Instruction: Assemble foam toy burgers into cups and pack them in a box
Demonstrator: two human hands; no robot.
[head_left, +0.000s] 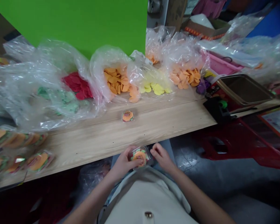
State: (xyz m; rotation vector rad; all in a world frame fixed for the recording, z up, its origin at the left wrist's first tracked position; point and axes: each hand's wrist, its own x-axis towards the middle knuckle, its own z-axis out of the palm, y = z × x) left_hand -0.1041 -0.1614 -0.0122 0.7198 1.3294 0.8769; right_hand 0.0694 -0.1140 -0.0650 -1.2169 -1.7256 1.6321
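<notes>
Close to my body, just off the table's front edge, my left hand [124,163] grips a clear plastic package [140,157]. Inside it is a burger-shaped piece, orange on top with green and red edges. My right hand [162,157] is at the package's right side, its fingers curled together. Whether those fingers pinch the package's edge or something small cannot be made out. Farther back on the table lies a smaller-looking packaged burger piece [127,116], apart from both hands.
Along the back of the wooden table [154,116] stand open plastic bags with red pieces [77,85], green pieces [66,99], orange pieces [116,81] and yellow pieces [156,88]. Several packaged burgers [38,161] sit at left. A black tape dispenser [217,109] and a brown-lidded box [245,88] are at right.
</notes>
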